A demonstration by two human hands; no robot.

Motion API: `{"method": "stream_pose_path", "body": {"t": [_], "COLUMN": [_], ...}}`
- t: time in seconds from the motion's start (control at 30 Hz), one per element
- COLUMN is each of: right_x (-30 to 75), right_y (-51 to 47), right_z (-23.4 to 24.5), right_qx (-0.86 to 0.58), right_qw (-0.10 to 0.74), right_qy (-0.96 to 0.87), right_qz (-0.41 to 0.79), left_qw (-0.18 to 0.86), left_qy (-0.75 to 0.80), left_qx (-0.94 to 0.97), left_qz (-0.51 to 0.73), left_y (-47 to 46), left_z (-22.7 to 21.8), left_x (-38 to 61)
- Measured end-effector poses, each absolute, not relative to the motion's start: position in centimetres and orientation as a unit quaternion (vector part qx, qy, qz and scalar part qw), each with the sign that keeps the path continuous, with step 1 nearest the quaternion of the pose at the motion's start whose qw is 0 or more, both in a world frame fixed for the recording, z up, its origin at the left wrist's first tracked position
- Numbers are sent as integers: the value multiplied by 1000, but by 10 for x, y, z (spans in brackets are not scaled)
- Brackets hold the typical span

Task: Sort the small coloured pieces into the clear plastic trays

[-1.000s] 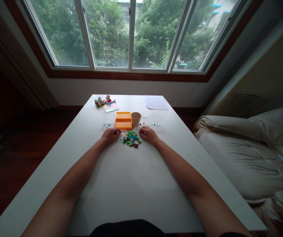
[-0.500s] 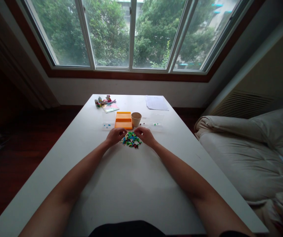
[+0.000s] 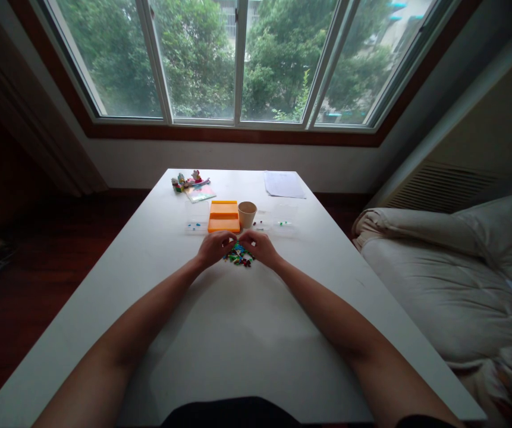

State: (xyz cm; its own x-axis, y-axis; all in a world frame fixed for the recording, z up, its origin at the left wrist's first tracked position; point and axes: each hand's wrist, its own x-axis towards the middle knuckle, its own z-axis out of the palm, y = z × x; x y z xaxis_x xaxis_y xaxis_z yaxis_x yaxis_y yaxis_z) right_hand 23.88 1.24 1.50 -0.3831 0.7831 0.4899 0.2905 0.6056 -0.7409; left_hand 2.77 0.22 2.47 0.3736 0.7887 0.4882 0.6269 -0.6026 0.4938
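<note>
A small heap of tiny coloured pieces (image 3: 239, 255) lies on the white table (image 3: 238, 333). My left hand (image 3: 214, 246) and my right hand (image 3: 259, 246) rest on either side of the heap, fingers curled inward over its far edge and nearly meeting. The pieces are too small to tell whether either hand holds one. An orange tray (image 3: 223, 216) and a brown paper cup (image 3: 247, 214) stand just beyond the heap.
Clear small bags with a few pieces lie left (image 3: 195, 223) and right (image 3: 284, 221) of the tray. A toy figure with a colourful card (image 3: 192, 184) and a paper sheet (image 3: 283, 184) lie at the far end. A bed with a duvet (image 3: 456, 267) is to the right.
Both hands have moved inward from the sides of the heap and now close over its far edge, covering part of it.
</note>
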Motion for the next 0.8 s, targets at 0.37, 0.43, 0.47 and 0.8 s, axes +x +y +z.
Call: {"method": "stream_pose_path", "body": {"t": [0.37, 0.43, 0.47, 0.8], "right_x": [238, 238, 238, 250], "right_y": [12, 12, 12, 24], "right_z": [14, 13, 13, 1], "right_qx": [-345, -344, -346, -418], "right_qw": [434, 436, 438, 479], "right_qy": [-781, -779, -776, -707], "right_qz": [287, 290, 293, 311], "left_qw": [108, 106, 105, 54], "left_qy": [421, 421, 420, 552], "left_qx": [829, 830, 831, 729], "left_qz": [351, 350, 349, 401], "left_y": [3, 3, 4, 22], "left_z": [24, 23, 23, 11], "left_x": [27, 27, 27, -4]}}
